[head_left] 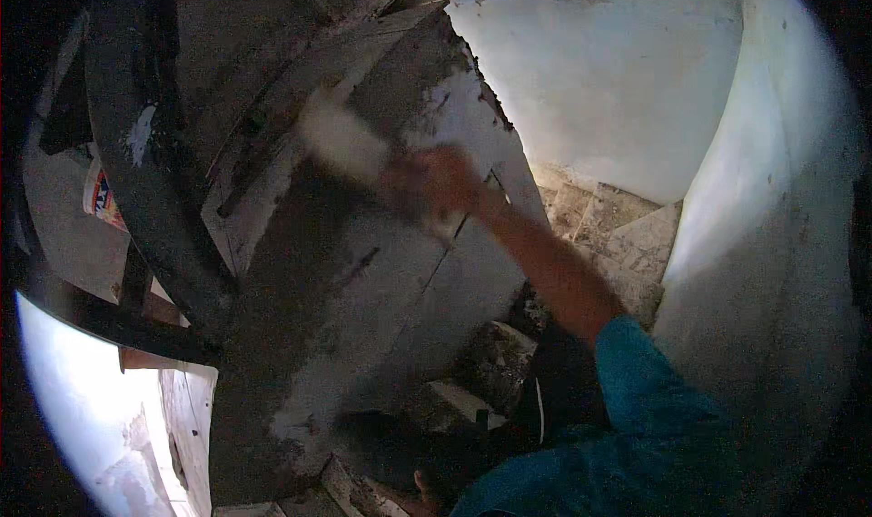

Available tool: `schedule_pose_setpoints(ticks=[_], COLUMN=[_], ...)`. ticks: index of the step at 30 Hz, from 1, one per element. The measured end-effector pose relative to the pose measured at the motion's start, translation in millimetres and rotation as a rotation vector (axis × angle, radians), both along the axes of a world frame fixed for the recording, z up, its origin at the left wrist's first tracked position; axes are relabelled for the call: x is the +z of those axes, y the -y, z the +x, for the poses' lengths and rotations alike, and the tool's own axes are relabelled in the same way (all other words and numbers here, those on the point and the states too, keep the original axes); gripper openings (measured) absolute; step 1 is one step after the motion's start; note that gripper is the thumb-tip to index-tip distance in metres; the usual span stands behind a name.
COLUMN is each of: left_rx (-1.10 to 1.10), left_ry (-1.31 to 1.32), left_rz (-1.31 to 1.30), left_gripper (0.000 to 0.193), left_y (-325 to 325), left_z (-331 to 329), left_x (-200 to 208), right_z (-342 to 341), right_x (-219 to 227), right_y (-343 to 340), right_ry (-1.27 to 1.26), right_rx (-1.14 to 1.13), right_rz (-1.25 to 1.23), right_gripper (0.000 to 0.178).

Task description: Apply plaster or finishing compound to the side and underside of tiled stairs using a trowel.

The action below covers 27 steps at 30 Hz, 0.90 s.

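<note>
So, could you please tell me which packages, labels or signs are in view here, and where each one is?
Label or package corner: far left, partly hidden behind a dark curved bar; a pale patch with red, orange and blue print.
No signs or screens show.

a white plastered wall (627, 72) fills the top right, around one o'clock, its left edge ragged where the coat has broken away. a second pale wall (772, 244) curves down the right side at three o'clock. between them, near the middle right, lie pale tiles (627, 231), cracked and dusty. a dark curved beam (136, 172) runs from eleven o'clock down to nine o'clock. beside it at nine o'clock sits a small printed carton (102, 197), partly hidden. rubble and broken blocks (495, 362) lie near six o'clock. a bright white surface (82, 408) shows at eight o'clock.
</note>
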<state>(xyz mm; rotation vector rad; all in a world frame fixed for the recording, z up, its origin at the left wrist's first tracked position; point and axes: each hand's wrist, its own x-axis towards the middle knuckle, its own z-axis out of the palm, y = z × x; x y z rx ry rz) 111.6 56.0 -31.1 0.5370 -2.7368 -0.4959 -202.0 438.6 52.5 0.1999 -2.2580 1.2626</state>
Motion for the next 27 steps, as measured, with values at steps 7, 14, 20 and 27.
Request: schedule_pose_setpoints(ticks=[7,14,20,27], left_rx=[-0.09,-0.176,-0.163,-0.149], left_ry=[0.041,-0.027,0.063,0.023], left_rz=[-0.248,-0.193,-0.091,0.045], left_gripper=[0.082,0.088,0.084,0.074], left_y=[36.8,83.9,72.3,43.7], left_z=[-35.9,-30.6,-43.2,-49.6], left_x=[21.0,8.9,16.3,22.1], right_z=[-36.8,-28.1,33.5,3.1], right_x=[-62.2,-22.6,-35.3,-128.7], right_y=[-30.0,-59.3,95.1,38.4], right_ry=[-0.289,-0.104,-0.143,-0.35], right_rx=[-0.277,-0.348,0.076,-0.573], right_rz=[0.282,0.087,0.045,0.599], right_gripper=[0.033,0.036,0.036,0.029])
